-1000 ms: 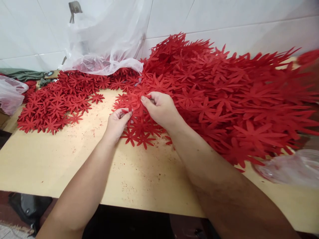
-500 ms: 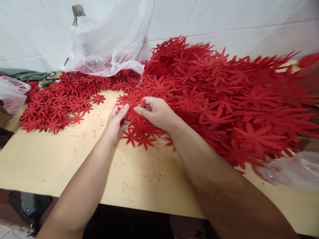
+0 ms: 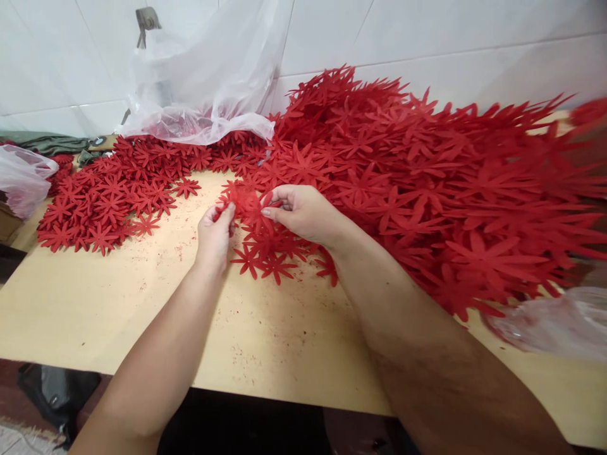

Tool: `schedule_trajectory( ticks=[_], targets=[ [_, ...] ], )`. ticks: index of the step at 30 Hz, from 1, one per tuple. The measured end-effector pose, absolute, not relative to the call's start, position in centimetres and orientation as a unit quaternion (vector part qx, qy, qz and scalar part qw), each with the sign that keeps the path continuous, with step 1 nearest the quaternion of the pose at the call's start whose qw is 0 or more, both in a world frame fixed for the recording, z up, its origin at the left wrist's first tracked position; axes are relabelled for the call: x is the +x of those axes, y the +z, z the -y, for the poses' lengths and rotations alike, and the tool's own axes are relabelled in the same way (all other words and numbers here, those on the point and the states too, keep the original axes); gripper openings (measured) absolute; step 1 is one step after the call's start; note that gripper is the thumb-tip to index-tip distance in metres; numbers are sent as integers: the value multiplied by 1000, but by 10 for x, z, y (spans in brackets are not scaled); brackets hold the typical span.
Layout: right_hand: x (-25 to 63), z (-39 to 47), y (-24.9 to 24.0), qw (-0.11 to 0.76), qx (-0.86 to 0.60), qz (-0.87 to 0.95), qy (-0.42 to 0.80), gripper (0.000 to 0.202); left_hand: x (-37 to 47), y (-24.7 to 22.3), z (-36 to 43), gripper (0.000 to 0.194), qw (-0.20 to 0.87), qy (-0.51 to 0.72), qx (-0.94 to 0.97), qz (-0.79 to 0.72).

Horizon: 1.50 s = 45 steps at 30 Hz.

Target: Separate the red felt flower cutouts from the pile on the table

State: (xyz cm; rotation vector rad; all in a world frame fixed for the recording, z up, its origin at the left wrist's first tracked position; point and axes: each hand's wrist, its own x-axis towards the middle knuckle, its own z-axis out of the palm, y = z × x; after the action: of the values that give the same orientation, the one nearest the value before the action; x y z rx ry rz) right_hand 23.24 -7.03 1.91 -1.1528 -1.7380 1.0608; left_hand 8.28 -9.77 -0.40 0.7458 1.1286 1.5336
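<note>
A thin red flower-shaped piece (image 3: 247, 201), blurred, is stretched between my two hands above the table. My left hand (image 3: 215, 235) pinches its left side between thumb and fingers. On its right side my right hand (image 3: 301, 213) has thumb and fingertips closed on a petal. Several red flower pieces (image 3: 276, 266) lie just below the hands. A large heap of long-petalled red flowers (image 3: 427, 183) spreads to the right, partly behind my right forearm. Another pile of small red flowers (image 3: 107, 202) lies on the left.
A translucent plastic bag (image 3: 203, 88) stands against the tiled wall at the back. More clear plastic lies at the far left (image 3: 26, 174) and right (image 3: 559, 322). Red crumbs dot the wooden table (image 3: 265, 354). A dark bag (image 3: 59, 392) is below its left edge.
My left hand has moved a little left and down, away from my right hand. The gap between the hands is wider and shows more of the red piece. My right hand has barely shifted right.
</note>
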Motion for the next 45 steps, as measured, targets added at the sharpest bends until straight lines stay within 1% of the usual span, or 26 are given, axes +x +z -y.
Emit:
schedule_trajectory(
  ticks=[4,7,9,12,15,17,22,26,30,33,37,41,45],
  targets=[
    [242,66,20,409,-484,652,416,6,77,-6,94,17,509,642,324,-472],
    [246,65,21,415,-492,647,408,9,82,-7,98,33,546,586,380,-462],
    [248,64,21,416,-503,654,383,20,87,-6,101,36,570,556,393,-460],
    [248,63,20,412,-524,672,323,40,88,-5,102,24,559,568,380,-470],
    [245,65,21,400,-518,697,295,46,84,-2,100,12,532,599,379,-464],
    [241,68,22,393,-503,710,297,46,83,1,100,11,533,602,391,-448],
    [232,74,22,376,-456,730,344,42,87,6,105,22,560,585,418,-411],
    [230,76,23,361,-420,744,374,41,88,2,105,14,560,581,406,-429],
    [230,78,25,347,-403,744,405,30,85,0,102,12,557,589,383,-443],
    [230,77,25,341,-423,744,389,28,84,2,103,17,560,578,402,-438],
    [233,74,22,335,-444,741,376,31,89,4,107,28,554,565,424,-441],
    [241,73,23,310,-414,732,444,31,90,0,105,25,553,566,411,-452],
    [251,73,27,287,-400,717,492,30,82,-3,97,20,528,609,353,-476]
  ],
)
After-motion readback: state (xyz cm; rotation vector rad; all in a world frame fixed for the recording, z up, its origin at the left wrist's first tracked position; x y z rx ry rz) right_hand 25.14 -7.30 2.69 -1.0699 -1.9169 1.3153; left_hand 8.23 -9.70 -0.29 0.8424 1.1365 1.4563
